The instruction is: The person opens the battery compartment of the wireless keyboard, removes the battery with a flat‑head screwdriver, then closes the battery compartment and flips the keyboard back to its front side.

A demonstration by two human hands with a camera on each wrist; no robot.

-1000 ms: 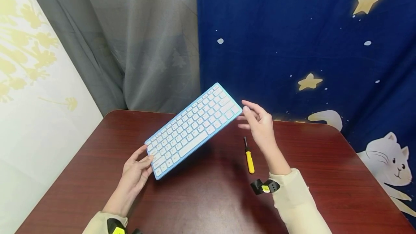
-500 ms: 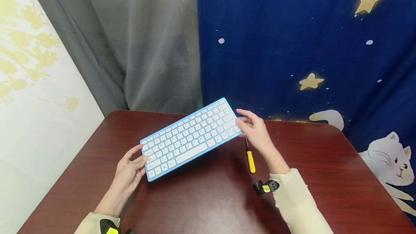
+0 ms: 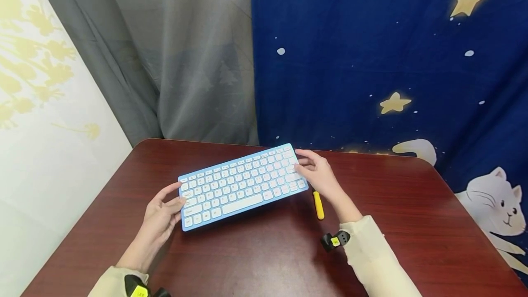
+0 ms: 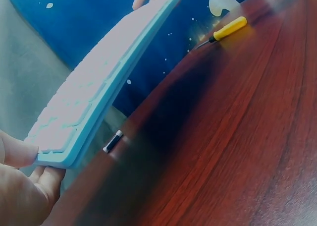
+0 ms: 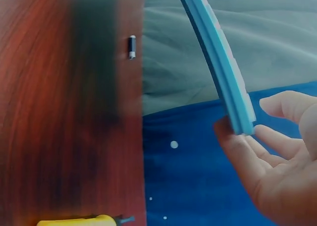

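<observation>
A light-blue keyboard (image 3: 243,187) with white keys is held above the table, its right end higher than its left. My left hand (image 3: 158,212) grips the left end, thumb (image 4: 17,151) on the key side and fingers beneath. At the other end is my right hand (image 3: 321,175); fingers (image 5: 242,156) reach under the edge, and the thumb (image 5: 280,104) stands slightly off the key side in the right wrist view. Below that hand lies a screwdriver (image 3: 318,205) with a yellow handle, its shaft hidden by the keyboard in the head view.
On the dark red wooden table (image 3: 255,260), a small dark cylinder (image 4: 113,141) with pale ends lies near the far edge, behind the keyboard. Grey (image 3: 206,58) and blue (image 3: 330,58) curtains hang right behind the table. A white patterned surface (image 3: 49,173) stands at the left.
The keyboard's right end has come down with my right hand, so the keyboard sits less steeply and now overlaps the screwdriver's shaft. My left hand has shifted slightly left.
</observation>
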